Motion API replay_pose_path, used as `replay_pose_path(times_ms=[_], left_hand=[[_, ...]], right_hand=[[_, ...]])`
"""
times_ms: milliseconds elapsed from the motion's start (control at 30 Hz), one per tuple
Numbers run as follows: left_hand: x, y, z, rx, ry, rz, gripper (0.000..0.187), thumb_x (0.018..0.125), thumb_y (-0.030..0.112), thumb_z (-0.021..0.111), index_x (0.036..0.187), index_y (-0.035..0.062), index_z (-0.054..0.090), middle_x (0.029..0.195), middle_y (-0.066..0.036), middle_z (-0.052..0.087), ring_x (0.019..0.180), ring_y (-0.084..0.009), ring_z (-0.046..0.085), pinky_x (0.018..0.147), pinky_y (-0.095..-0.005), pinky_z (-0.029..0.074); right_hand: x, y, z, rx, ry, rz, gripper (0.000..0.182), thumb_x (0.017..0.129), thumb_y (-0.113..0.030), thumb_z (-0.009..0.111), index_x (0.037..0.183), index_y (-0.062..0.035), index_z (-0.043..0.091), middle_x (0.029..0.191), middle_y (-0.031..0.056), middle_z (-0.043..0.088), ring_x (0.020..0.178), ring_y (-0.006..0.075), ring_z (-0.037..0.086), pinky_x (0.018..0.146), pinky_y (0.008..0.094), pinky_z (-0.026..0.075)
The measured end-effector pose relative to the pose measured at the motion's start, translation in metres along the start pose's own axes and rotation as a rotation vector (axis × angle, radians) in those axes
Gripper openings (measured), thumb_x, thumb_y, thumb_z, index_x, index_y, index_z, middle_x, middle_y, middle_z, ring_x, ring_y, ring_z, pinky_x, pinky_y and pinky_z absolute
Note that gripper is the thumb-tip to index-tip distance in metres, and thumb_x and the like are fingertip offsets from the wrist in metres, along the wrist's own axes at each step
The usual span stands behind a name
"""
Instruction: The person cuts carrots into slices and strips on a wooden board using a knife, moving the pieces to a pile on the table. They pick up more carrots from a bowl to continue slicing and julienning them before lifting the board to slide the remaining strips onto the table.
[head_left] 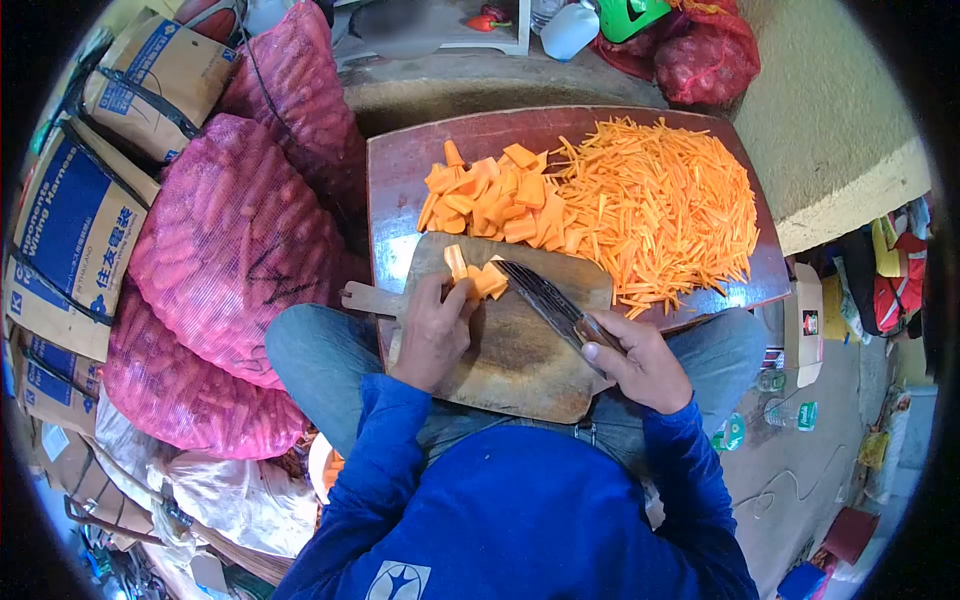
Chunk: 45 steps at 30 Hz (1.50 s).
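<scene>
The person sits with a round wooden cutting board across the lap, its far edge resting on a dark wooden tray. The right hand is wrapped tight around the handle of a knife, blade angled toward the board's far edge. The left hand presses down there, fingers closed on a few carrot slices under the blade tip. Beyond, on the tray, lies a heap of carrot chunks, and toward its right edge a wide pile of carrot sticks. Red mesh sacks lean beside the tray's left edge.
</scene>
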<state>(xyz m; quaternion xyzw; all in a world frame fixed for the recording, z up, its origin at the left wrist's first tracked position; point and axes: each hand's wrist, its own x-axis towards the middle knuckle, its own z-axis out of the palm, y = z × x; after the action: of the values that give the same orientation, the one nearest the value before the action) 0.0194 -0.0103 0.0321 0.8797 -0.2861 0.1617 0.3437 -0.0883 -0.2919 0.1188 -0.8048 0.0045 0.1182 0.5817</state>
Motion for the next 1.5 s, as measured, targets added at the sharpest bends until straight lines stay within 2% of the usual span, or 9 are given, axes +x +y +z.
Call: replay_pose_path(times_ms=[300, 367, 433, 500, 700, 867, 1067, 1267, 1500], left_hand=[[0.046, -0.026, -0.001, 0.071, -0.055, 0.157, 0.035, 0.083, -0.002, 0.074, 0.117, 0.0033, 0.069, 0.106, -0.016, 0.060, 0.105, -0.0349, 0.060, 0.086, -0.0467, 0.051], [0.054, -0.031, 0.002, 0.005, -0.117, 0.135, 0.035, 0.084, -0.002, 0.073, 0.119, 0.0027, 0.069, 0.106, -0.016, 0.062, 0.104, -0.0367, 0.061, 0.087, -0.0458, 0.053], [0.061, -0.036, 0.005, -0.064, -0.060, 0.095, 0.035, 0.087, -0.003, 0.073, 0.121, 0.0024, 0.070, 0.109, -0.017, 0.064, 0.102, -0.0366, 0.064, 0.086, -0.0432, 0.054], [0.067, -0.043, 0.005, -0.141, -0.001, 0.052, 0.035, 0.089, -0.005, 0.072, 0.124, 0.0021, 0.070, 0.111, -0.017, 0.065, 0.101, -0.0365, 0.066, 0.084, -0.0406, 0.056], [0.075, -0.067, -0.010, -0.305, 0.126, -0.209, 0.024, 0.090, -0.004, 0.072, 0.114, -0.0031, 0.072, 0.110, -0.018, 0.069, 0.095, -0.0345, 0.070, 0.079, -0.0386, 0.057], [0.075, -0.082, -0.010, -0.184, 0.273, -0.048, 0.027, 0.087, -0.004, 0.076, 0.114, -0.0011, 0.074, 0.107, -0.017, 0.070, 0.092, -0.0321, 0.070, 0.077, -0.0390, 0.057], [0.069, -0.080, 0.006, -0.057, 0.198, 0.098, 0.027, 0.085, 0.001, 0.080, 0.110, -0.0001, 0.073, 0.105, -0.018, 0.068, 0.095, -0.0372, 0.068, 0.084, -0.0434, 0.057], [0.069, -0.045, 0.009, -0.216, 0.038, 0.073, 0.053, 0.079, 0.031, 0.090, 0.121, 0.0025, 0.073, 0.117, -0.016, 0.066, 0.111, -0.0339, 0.062, 0.097, -0.0448, 0.047], [0.067, -0.038, 0.012, -0.044, -0.045, 0.119, 0.060, 0.078, 0.034, 0.091, 0.127, 0.0056, 0.071, 0.122, -0.015, 0.064, 0.115, -0.0330, 0.060, 0.101, -0.0461, 0.042]], right_hand=[[0.000, -0.001, -0.003, -0.215, -0.041, -0.149, 0.034, 0.095, -0.012, 0.071, 0.126, 0.0003, 0.067, 0.092, 0.0231, 0.070, 0.080, 0.0352, 0.070, 0.077, 0.0402, 0.056], [-0.001, 0.004, -0.005, -0.207, -0.143, -0.227, 0.033, 0.097, -0.010, 0.073, 0.125, 0.0051, 0.068, 0.079, 0.0126, 0.067, 0.070, 0.0136, 0.069, 0.066, 0.0325, 0.056], [0.001, -0.002, -0.004, -0.244, -0.154, -0.232, 0.036, 0.094, -0.012, 0.075, 0.125, 0.0048, 0.068, 0.078, 0.0169, 0.069, 0.071, 0.0239, 0.074, 0.068, 0.0362, 0.057], [0.008, -0.005, -0.003, -0.395, -0.157, -0.233, 0.039, 0.092, -0.020, 0.074, 0.126, -0.0016, 0.069, 0.098, 0.0274, 0.072, 0.090, 0.0449, 0.072, 0.079, 0.0463, 0.058], [0.060, -0.016, -0.009, -0.553, -0.168, -0.269, 0.038, 0.090, -0.019, 0.076, 0.125, -0.0044, 0.072, 0.092, 0.0245, 0.073, 0.082, 0.0402, 0.074, 0.073, 0.0436, 0.058], [0.098, -0.021, -0.013, -0.794, -0.051, -0.339, 0.039, 0.089, -0.021, 0.075, 0.125, -0.0075, 0.071, 0.097, 0.0234, 0.074, 0.085, 0.0425, 0.072, 0.074, 0.0480, 0.058], [0.090, -0.008, -0.003, -0.783, 0.078, -0.493, 0.040, 0.086, -0.016, 0.078, 0.123, -0.0059, 0.070, 0.091, 0.0178, 0.074, 0.081, 0.0382, 0.072, 0.070, 0.0486, 0.057], [0.075, 0.003, 0.009, -0.896, 0.037, -0.485, 0.047, 0.081, -0.010, 0.080, 0.126, -0.0080, 0.070, 0.093, 0.0128, 0.068, 0.083, 0.0354, 0.068, 0.071, 0.0461, 0.056], [0.072, 0.013, 0.009, -0.853, -0.011, -0.518, 0.047, 0.080, -0.011, 0.080, 0.125, -0.0066, 0.067, 0.090, 0.0129, 0.067, 0.083, 0.0358, 0.068, 0.072, 0.0470, 0.054]])
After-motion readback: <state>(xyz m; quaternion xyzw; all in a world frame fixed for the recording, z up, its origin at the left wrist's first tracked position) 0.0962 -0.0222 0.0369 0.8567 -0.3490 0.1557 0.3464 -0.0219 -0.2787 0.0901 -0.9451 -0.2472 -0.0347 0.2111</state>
